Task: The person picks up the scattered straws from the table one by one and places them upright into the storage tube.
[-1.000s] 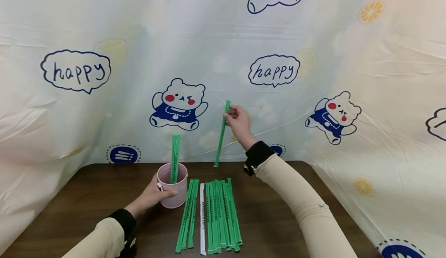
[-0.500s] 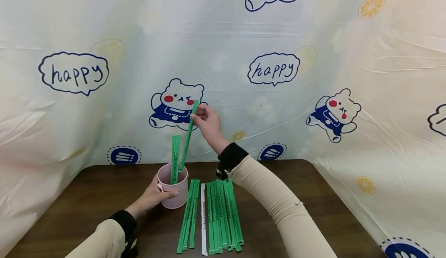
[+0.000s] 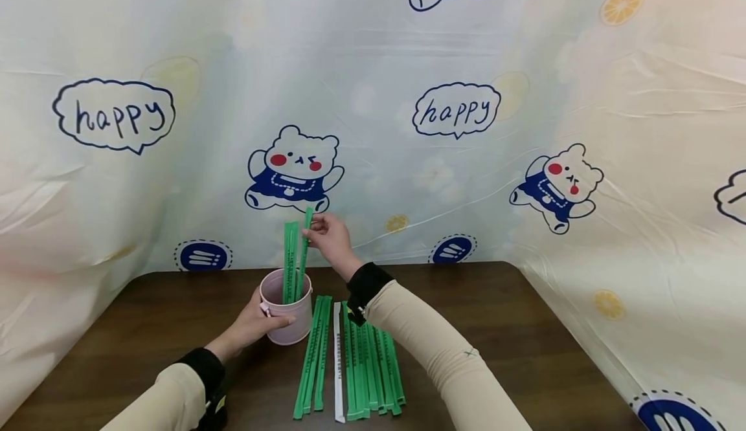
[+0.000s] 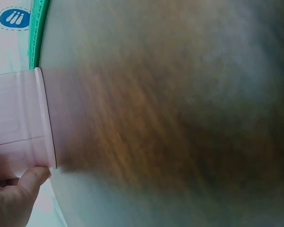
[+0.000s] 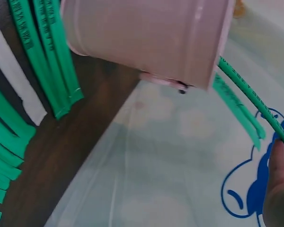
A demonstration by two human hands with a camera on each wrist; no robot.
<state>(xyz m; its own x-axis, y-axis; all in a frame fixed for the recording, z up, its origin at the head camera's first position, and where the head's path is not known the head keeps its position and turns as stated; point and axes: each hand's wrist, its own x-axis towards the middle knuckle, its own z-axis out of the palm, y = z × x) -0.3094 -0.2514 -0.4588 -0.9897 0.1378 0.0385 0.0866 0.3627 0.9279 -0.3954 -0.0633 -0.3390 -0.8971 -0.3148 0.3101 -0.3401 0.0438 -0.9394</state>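
Head view is softly lit; left wrist view dimmer, largely blurred.

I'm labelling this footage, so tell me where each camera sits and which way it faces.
Head: on the head, facing forward and down at the table, bucket and green sticks; left hand, right hand and sleeves show.
Left wrist: on that wrist, facing the bucket's side; part of the left hand shows lower left.
Right wrist: on that wrist, facing the bucket and green sticks; part of the right hand shows at the right edge.
Both wrist views share the bucket and patterned cloth.
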